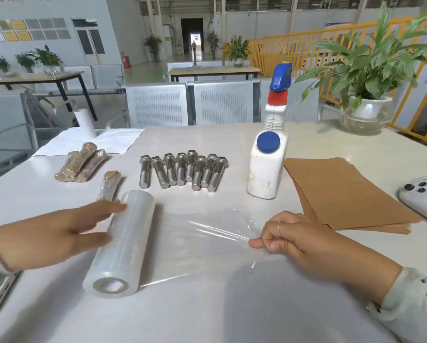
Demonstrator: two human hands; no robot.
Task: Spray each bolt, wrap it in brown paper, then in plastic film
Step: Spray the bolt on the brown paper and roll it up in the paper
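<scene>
Four film-over-brown-paper wrapped bolts (83,165) done, upper left of frame. Eight bare steel hex bolts (182,170) left, centre, near white spray bottle w/ blue trigger (268,162); brown paper sheet stack (343,191) at right. Head view: left hand (66,229), fingers straight, steadies clear plastic film roll (122,241); right hand (291,237) pinches film sheet edge (207,233), lower centre.

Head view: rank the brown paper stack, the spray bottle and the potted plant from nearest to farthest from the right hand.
1. Brown paper stack: just right of the right hand, beside its knuckles.
2. Spray bottle: farther back on the table, upright.
3. Potted plant: at the far right corner.
</scene>
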